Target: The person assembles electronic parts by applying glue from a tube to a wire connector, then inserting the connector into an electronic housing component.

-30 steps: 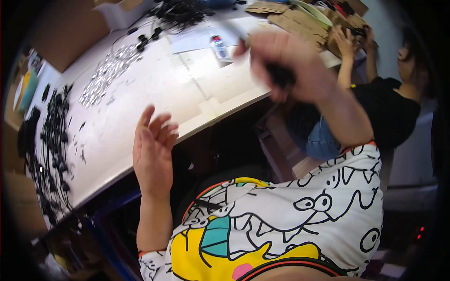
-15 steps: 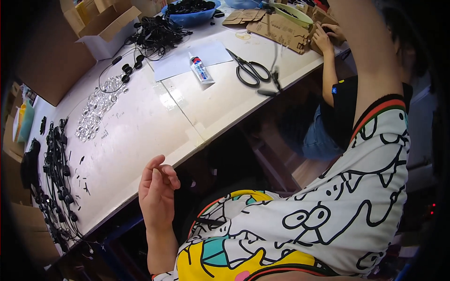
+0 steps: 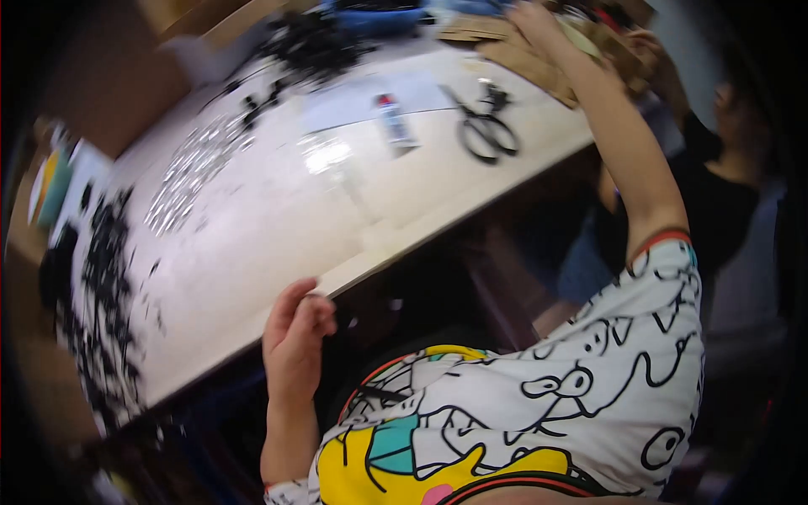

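My left hand [image 3: 296, 324] is off the table's near edge, fingers loosely curled and apart, with nothing visible in them. My right arm stretches to the far right, where my right hand [image 3: 534, 23] is over brown cardboard sheets [image 3: 526, 67], close to a blue bowl [image 3: 480, 7]. Blur hides its fingers and anything they hold. Black-handled scissors [image 3: 488, 139] lie near the right edge, with a small dark cable-like clump [image 3: 495, 97] by their blades. Left of them, a glue tube [image 3: 393, 122] rests partly on a white sheet of paper [image 3: 337, 103].
Clear, shiny small pieces [image 3: 198, 172] spread over the table [image 3: 269, 252]. Black cables lie along its left side [image 3: 109, 295] and in a far heap [image 3: 311, 46], near another blue bowl [image 3: 383, 21]. At right, a co-worker's hand [image 3: 646, 52] is by the cardboard.
My right arm has swung down into fuller view, its hand now visible over the cardboard. The dark cable-like clump has shifted from beside the scissors' handles to their blades. The view has shifted and blurred.
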